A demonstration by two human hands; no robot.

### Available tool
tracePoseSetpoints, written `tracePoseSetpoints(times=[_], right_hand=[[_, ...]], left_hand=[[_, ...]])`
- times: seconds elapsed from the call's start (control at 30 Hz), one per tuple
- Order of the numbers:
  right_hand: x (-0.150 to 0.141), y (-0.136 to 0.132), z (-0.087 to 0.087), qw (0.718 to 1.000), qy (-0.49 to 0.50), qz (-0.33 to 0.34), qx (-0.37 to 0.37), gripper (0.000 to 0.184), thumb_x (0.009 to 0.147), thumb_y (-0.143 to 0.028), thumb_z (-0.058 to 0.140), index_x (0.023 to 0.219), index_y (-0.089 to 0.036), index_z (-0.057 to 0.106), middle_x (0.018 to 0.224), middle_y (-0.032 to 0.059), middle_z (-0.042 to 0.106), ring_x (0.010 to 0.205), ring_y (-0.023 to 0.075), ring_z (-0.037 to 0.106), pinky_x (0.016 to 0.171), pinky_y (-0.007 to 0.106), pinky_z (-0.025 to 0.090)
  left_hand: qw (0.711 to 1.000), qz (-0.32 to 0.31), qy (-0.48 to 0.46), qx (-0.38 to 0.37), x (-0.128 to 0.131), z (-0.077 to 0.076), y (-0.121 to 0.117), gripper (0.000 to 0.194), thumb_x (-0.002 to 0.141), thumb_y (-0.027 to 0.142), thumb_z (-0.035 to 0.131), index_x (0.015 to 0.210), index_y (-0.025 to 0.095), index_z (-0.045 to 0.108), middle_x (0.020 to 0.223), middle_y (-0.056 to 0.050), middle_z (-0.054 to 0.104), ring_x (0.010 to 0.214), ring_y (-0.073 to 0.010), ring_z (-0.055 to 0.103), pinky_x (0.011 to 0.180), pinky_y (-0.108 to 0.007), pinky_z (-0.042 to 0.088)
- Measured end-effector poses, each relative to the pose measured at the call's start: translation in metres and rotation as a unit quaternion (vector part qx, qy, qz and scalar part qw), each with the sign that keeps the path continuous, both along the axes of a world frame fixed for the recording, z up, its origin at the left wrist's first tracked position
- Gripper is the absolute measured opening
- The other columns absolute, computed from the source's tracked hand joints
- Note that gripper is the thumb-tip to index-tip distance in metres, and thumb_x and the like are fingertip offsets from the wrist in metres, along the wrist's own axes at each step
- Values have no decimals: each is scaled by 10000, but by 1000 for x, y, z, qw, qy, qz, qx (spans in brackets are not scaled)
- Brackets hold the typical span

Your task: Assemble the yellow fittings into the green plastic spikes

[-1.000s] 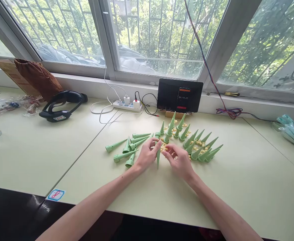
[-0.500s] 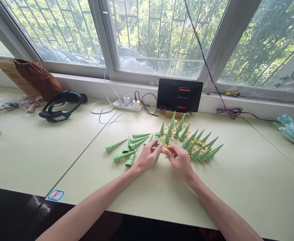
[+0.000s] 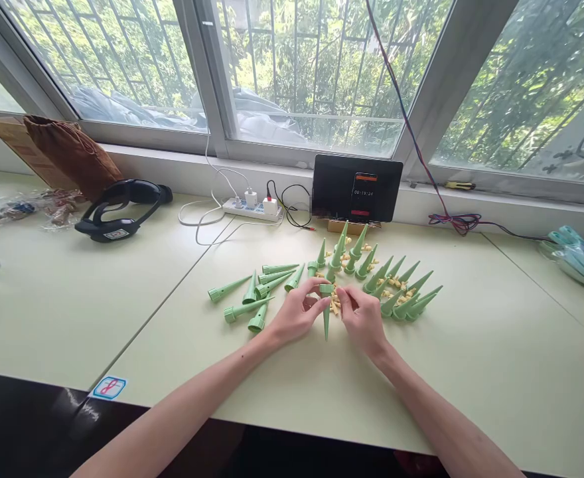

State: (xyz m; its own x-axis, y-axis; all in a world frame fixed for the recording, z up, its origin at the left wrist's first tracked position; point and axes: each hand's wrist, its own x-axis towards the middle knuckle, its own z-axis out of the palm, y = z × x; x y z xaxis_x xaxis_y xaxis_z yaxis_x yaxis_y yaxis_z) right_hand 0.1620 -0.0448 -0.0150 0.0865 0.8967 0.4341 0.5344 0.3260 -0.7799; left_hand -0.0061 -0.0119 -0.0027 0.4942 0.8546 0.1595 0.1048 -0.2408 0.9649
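Observation:
My left hand (image 3: 299,311) pinches a green plant-watering spike (image 3: 326,317) by its collar, with the point hanging down. Close to the right side of that collar is my right hand (image 3: 360,315), its fingers pinched together; what they hold, if anything, is hidden. Behind and between the hands lie small yellow valve pieces (image 3: 335,305). Several loose green spikes (image 3: 242,310) are lying on the table left of my left hand. Beyond my hands and to the right, more green spikes (image 3: 338,255) stand point up, with yellow pieces among them.
A tablet (image 3: 339,189) with a timer on its screen leans at the back, near a power strip (image 3: 253,209) and cables. On the left are a black headset (image 3: 117,211) and a brown pouch (image 3: 73,156). Plastic-wrapped items (image 3: 578,255) lie at the far right.
The spike in my left hand has swung from slanted to nearly upright, point down, and shifted slightly right. My right fingers have curled in more; the yellow piece at their tips no longer shows clearly.

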Motion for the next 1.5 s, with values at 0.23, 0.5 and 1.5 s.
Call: tracePoseSetpoints(times=[0.23,0.5,1.5], right_hand=[[1,1,0,1000,-11,-10,12,410,982,-351,468,605,-197,419,521,-57,340,480,99,300,480,261,246],[-2,-1,6,1000,15,-4,-6,290,978,-352,506,766,-185,610,598,-26,535,511,116,454,508,247,376],[2,4,-1,995,-72,70,16,176,962,-239,506,903,-188,665,849,71,679,759,209,629,673,315,508]], left_hand=[[1000,-16,-9,19,2,3,-2,358,902,354,605,1211,179,555,730,35,463,508,-52,409,483,-204,354],[996,12,-64,-66,4,1,0,376,895,434,603,1191,209,547,918,-14,550,426,-16,403,372,-188,309],[988,54,-70,-128,3,1,5,475,816,514,680,1144,191,564,813,9,555,453,-53,435,363,-195,366]])
